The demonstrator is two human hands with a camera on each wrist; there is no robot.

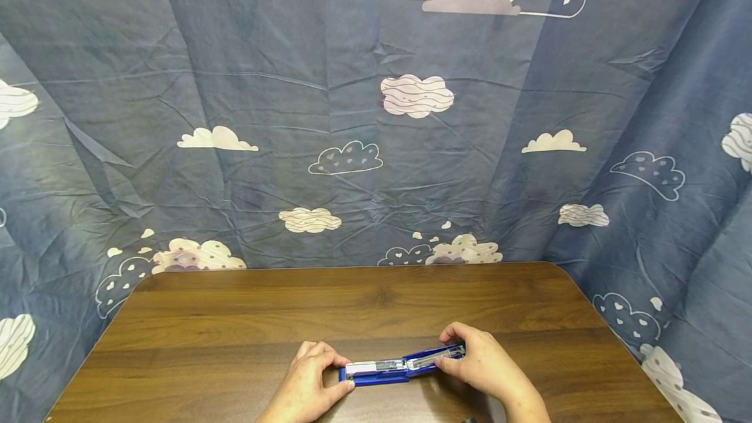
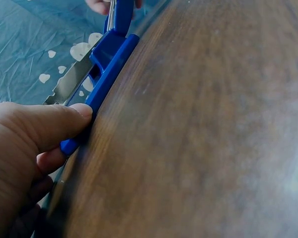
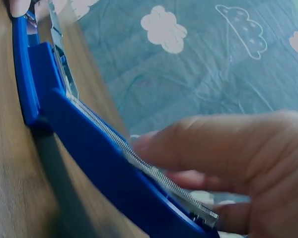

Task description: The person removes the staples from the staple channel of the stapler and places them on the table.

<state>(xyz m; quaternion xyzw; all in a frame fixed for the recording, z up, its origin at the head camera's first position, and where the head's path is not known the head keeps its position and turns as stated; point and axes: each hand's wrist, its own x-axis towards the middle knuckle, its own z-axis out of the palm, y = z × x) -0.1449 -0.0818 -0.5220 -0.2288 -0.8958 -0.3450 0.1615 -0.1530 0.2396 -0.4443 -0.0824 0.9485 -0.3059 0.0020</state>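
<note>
A blue stapler point(image 1: 378, 381) lies swung wide open on the table, its base to the left and its top arm to the right. My left hand point(image 1: 308, 380) pinches the far left end of the base between thumb and fingers. My right hand point(image 1: 487, 367) holds the end of the raised top arm point(image 3: 99, 158), thumb on the near side and fingers on the far side. A long spring point(image 3: 109, 129) shows along the inside of that arm in the right wrist view. In the left wrist view a metal strip point(image 2: 72, 82) rises above the base.
The brown wooden table point(image 1: 235, 318) reaches back to a blue curtain point(image 1: 264, 103) printed with clouds, which also hangs along both sides. A small dark object point(image 1: 469, 420) shows at the bottom edge of the head view, mostly cut off.
</note>
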